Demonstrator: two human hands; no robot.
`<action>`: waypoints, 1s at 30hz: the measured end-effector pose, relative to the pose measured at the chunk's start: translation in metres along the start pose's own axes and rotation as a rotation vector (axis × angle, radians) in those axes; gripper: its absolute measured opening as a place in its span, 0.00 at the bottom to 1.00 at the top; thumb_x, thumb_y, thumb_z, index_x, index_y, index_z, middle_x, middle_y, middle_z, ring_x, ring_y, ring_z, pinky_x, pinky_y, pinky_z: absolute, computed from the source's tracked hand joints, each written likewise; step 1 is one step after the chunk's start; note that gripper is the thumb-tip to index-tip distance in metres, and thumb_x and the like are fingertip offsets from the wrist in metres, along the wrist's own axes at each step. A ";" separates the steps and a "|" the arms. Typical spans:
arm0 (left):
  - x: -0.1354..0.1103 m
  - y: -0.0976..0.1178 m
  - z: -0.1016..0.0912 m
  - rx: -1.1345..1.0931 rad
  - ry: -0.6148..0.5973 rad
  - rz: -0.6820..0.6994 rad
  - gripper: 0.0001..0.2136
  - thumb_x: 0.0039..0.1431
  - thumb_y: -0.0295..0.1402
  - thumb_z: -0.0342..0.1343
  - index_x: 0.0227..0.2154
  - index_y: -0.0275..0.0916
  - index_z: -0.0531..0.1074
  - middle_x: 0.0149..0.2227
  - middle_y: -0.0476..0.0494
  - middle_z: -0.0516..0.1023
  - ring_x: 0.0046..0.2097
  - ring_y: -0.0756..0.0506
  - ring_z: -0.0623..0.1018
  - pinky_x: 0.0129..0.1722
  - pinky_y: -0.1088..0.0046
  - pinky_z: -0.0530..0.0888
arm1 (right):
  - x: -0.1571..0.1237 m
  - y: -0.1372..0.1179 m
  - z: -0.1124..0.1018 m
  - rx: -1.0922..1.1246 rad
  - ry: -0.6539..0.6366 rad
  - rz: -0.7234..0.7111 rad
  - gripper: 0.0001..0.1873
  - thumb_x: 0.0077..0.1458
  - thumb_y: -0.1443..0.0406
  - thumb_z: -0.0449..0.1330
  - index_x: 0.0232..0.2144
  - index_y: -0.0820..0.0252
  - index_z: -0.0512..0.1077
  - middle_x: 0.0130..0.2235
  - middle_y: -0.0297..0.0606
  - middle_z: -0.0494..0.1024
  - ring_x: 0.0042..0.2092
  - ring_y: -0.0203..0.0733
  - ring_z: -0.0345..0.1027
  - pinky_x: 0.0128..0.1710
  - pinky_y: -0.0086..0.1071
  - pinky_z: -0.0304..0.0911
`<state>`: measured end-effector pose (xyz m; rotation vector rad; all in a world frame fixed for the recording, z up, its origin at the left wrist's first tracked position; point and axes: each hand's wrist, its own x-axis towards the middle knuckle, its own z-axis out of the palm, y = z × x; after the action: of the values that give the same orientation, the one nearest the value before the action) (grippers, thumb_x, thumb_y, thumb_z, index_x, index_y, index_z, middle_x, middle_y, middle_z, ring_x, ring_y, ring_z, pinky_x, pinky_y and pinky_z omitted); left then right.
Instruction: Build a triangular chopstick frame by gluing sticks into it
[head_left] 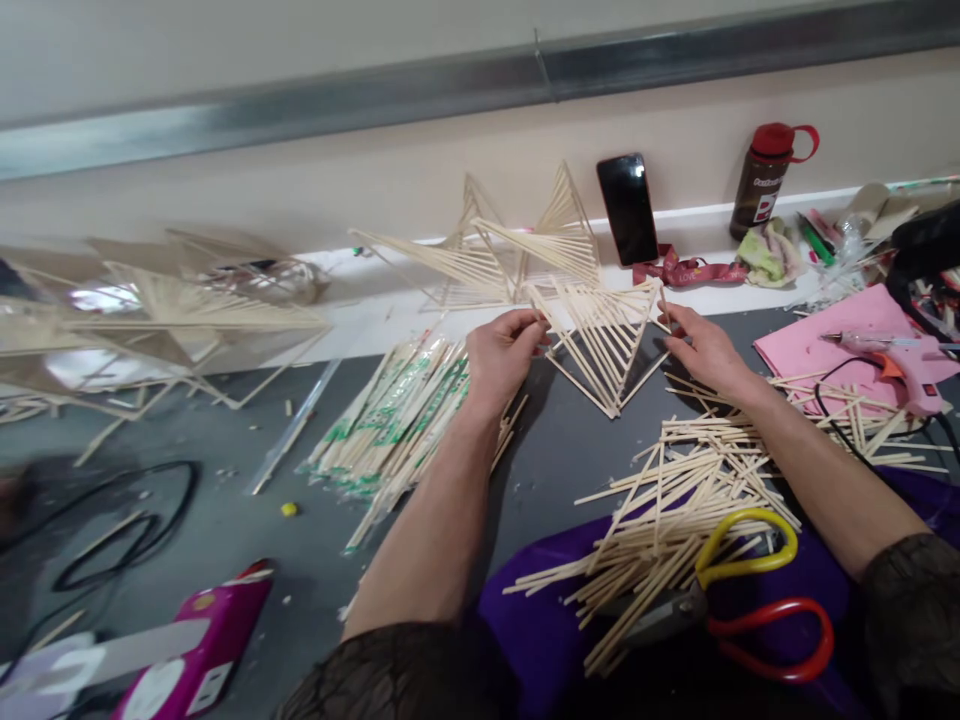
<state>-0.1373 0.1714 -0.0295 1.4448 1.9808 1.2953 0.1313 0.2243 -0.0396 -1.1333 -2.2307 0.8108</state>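
Before me on the dark tabletop is a fan-like framework of pale wooden sticks point(600, 335), its pointed lower corner towards me. My left hand point(508, 350) is closed in a pinch at the framework's left corner. At the opposite corner, the thumb and fingers of my right hand point(697, 345) are pinched around the end of a stick. My fingers partly hide both corners. Just behind stands another stick structure point(536, 250) with twisted, fanned faces. Loose sticks point(690, 490) lie heaped below my right hand, and wrapped chopsticks point(405, 410) lie left of my left wrist.
Scissors point(750, 570) with yellow and red handles rest on the near sticks. A pink glue gun point(900, 365) lies on pink paper point(780, 345) at right. Along the wall stand a phone point(628, 210) and a bottle point(761, 185). Larger stick structures point(165, 310) occupy the left.
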 end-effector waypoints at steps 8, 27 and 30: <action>0.030 0.006 0.000 -0.117 -0.016 0.024 0.12 0.46 0.36 0.58 0.32 0.36 0.80 0.26 0.48 0.78 0.27 0.50 0.77 0.27 0.76 0.74 | -0.012 -0.028 -0.013 -0.014 -0.092 -0.055 0.18 0.64 0.65 0.48 0.50 0.61 0.74 0.47 0.42 0.80 0.47 0.40 0.74 0.46 0.32 0.67; 0.049 0.016 0.013 -0.309 -0.324 -0.049 0.13 0.40 0.38 0.65 0.28 0.35 0.80 0.25 0.45 0.77 0.27 0.48 0.75 0.24 0.75 0.71 | -0.033 -0.055 0.026 -0.007 -0.320 -0.289 0.14 0.64 0.66 0.51 0.39 0.61 0.76 0.42 0.43 0.81 0.43 0.40 0.74 0.44 0.31 0.65; 0.048 0.017 0.014 -0.353 -0.353 -0.074 0.12 0.40 0.36 0.65 0.28 0.35 0.79 0.25 0.46 0.77 0.28 0.48 0.76 0.25 0.75 0.73 | -0.034 -0.056 0.027 0.002 -0.307 -0.284 0.14 0.64 0.65 0.51 0.39 0.61 0.76 0.42 0.43 0.81 0.42 0.40 0.75 0.44 0.31 0.65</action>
<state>-0.1372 0.2211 -0.0130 1.3081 1.4786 1.1883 0.1013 0.1619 -0.0252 -0.7021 -2.5636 0.9136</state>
